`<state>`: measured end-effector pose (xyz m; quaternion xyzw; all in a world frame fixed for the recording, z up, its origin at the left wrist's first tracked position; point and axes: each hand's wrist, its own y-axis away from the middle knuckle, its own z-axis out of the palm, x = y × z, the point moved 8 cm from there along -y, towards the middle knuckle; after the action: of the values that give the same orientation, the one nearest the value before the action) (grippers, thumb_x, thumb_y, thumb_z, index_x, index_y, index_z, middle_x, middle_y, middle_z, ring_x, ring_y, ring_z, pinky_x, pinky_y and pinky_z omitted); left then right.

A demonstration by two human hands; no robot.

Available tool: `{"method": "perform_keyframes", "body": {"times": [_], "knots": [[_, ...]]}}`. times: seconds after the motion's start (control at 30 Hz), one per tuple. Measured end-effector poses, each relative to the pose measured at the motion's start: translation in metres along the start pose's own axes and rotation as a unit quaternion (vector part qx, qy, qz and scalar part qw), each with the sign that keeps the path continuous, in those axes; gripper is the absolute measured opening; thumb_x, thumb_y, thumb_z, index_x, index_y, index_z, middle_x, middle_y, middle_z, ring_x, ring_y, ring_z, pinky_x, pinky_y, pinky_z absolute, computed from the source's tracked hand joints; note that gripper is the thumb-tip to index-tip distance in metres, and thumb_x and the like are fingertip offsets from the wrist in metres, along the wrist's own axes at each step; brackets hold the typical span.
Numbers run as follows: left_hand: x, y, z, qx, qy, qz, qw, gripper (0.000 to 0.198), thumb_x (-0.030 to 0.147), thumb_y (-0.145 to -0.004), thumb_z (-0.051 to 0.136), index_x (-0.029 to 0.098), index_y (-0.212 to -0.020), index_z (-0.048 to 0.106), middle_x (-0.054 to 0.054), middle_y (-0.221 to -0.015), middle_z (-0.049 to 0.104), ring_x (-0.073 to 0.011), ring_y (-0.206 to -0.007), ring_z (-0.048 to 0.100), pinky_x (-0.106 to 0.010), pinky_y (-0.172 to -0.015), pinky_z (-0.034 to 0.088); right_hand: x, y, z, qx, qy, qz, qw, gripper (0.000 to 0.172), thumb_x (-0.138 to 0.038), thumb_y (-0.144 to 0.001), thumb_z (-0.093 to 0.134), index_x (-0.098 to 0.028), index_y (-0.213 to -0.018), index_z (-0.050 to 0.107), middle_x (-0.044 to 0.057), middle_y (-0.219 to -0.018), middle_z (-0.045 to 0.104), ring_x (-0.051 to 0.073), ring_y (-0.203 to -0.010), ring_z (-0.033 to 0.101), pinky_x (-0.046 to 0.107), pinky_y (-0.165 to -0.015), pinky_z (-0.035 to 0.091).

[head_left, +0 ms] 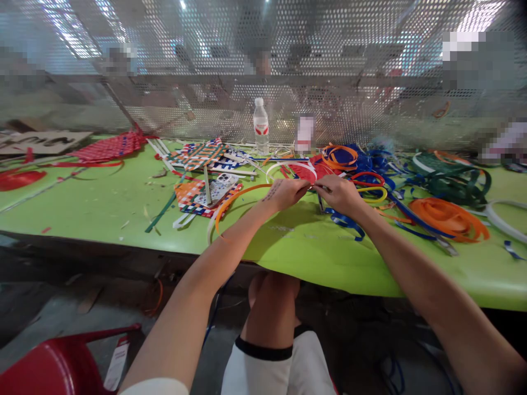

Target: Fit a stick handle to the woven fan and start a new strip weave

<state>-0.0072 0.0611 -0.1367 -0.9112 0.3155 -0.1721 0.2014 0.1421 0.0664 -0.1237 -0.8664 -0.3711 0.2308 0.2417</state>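
Observation:
Over the green table my left hand [291, 192] and my right hand [335, 192] meet, fingertips pinched together on thin plastic strips whose gripped ends are mostly hidden. A white plastic strip [288, 163] curves up behind the hands and comes down to the fingertips. From behind my left hand an orange strip [233, 198] bends left toward the table's front edge. Beside my right hand lie a red strip loop [373, 175] and a yellow strip loop [381, 193]; whether either reaches the fingers cannot be seen. Blue strip curls [348, 222] rest below the right hand.
Left of the hands, a phone [220, 189] lies on a checkered woven piece [187, 197]. Behind stand a water bottle [261, 126] and a perforated metal screen [197, 93]. Orange coils [448, 216] and dark green coils [465, 178] cover the right. A red stool [45, 367] stands lower left.

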Motion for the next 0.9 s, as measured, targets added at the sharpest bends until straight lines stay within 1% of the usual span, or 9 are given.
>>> {"method": "perform_keyframes", "body": {"times": [0.17,0.23,0.33,0.47,0.57,0.67,0.73,0.8,0.9], "knots": [[0.004,-0.004,-0.005,0.001,-0.004,-0.042,0.999,0.036,0.036,-0.116,0.041,0.025,-0.131,0.072,-0.012,-0.12,0.081,-0.0243,-0.095,0.076,-0.032,-0.075,0.044,-0.001,-0.004,-0.025,0.056,0.091,-0.002,0.994,0.025,-0.037,-0.102,0.061,-0.024,-0.094,0.082,0.009,-0.094,0.082,0.028,-0.091,0.071,0.041,-0.086,0.052],[-0.001,-0.003,-0.007,-0.012,0.002,-0.073,0.997,0.035,0.035,-0.116,0.04,0.024,-0.132,0.07,-0.012,-0.118,0.081,-0.0255,-0.096,0.075,-0.033,-0.079,0.045,0.007,-0.005,-0.039,0.098,0.112,0.02,0.989,0.024,-0.034,-0.1,0.061,-0.024,-0.088,0.08,0.009,-0.091,0.082,0.027,-0.089,0.07,0.041,-0.086,0.052],[-0.015,-0.001,-0.013,-0.013,0.027,-0.121,0.992,0.032,0.035,-0.115,0.043,0.022,-0.123,0.071,-0.011,-0.106,0.08,-0.0275,-0.093,0.074,-0.035,-0.081,0.045,0.026,-0.003,-0.065,0.163,0.131,0.064,0.976,0.023,-0.031,-0.098,0.059,-0.023,-0.085,0.076,0.009,-0.088,0.08,0.027,-0.087,0.068,0.041,-0.085,0.051],[-0.035,0.001,-0.019,0.027,0.067,-0.166,0.984,0.027,0.032,-0.114,0.047,0.022,-0.111,0.071,-0.009,-0.094,0.076,-0.026,-0.088,0.07,-0.035,-0.081,0.044,0.051,0.006,-0.104,0.261,0.146,0.127,0.946,0.021,-0.03,-0.097,0.058,-0.025,-0.08,0.069,0.01,-0.083,0.074,0.027,-0.083,0.064,0.041,-0.082,0.048],[-0.047,0.0,-0.021,0.079,0.118,-0.203,0.969,0.027,0.027,-0.113,0.048,0.021,-0.097,0.068,-0.008,-0.09,0.073,-0.0234,-0.086,0.067,-0.034,-0.082,0.044,0.047,0.008,-0.113,0.278,0.153,0.115,0.941,0.025,-0.031,-0.101,0.055,-0.027,-0.08,0.066,0.011,-0.084,0.072,0.026,-0.084,0.061,0.04,-0.082,0.046],[-0.058,-0.002,-0.024,0.139,0.183,-0.242,0.943,0.036,0.025,-0.114,0.041,0.021,-0.085,0.061,-0.006,-0.085,0.068,-0.0195,-0.079,0.064,-0.032,-0.078,0.045,0.013,0.004,-0.096,0.249,0.161,0.041,0.954,0.026,-0.03,-0.102,0.055,-0.025,-0.078,0.064,0.009,-0.081,0.068,0.026,-0.083,0.06,0.041,-0.082,0.045],[-0.063,-0.003,-0.024,0.171,0.231,-0.265,0.92,0.039,0.025,-0.116,0.035,0.022,-0.083,0.056,-0.004,-0.08,0.065,-0.0165,-0.073,0.061,-0.029,-0.073,0.045,-0.018,0.0,-0.068,0.175,0.155,-0.018,0.972,0.027,-0.029,-0.102,0.055,-0.024,-0.078,0.065,0.008,-0.078,0.067,0.026,-0.081,0.059,0.041,-0.079,0.043],[-0.066,-0.003,-0.021,0.188,0.277,-0.283,0.899,0.04,0.026,-0.117,0.031,0.023,-0.083,0.052,-0.002,-0.076,0.061,-0.014,-0.065,0.058,-0.026,-0.066,0.045,-0.044,-0.001,-0.036,0.081,0.143,-0.059,0.985,0.025,-0.028,-0.103,0.057,-0.025,-0.081,0.068,0.009,-0.084,0.07,0.027,-0.085,0.06,0.041,-0.08,0.043],[-0.065,-0.003,-0.012,0.195,0.346,-0.302,0.867,0.04,0.03,-0.118,0.028,0.023,-0.085,0.05,0.001,-0.071,0.06,-0.0114,-0.055,0.054,-0.024,-0.058,0.043,-0.076,0.004,0.005,-0.038,0.112,-0.124,0.985,0.022,-0.026,-0.103,0.056,-0.024,-0.085,0.07,0.01,-0.088,0.072,0.027,-0.087,0.06,0.041,-0.079,0.043]]}}
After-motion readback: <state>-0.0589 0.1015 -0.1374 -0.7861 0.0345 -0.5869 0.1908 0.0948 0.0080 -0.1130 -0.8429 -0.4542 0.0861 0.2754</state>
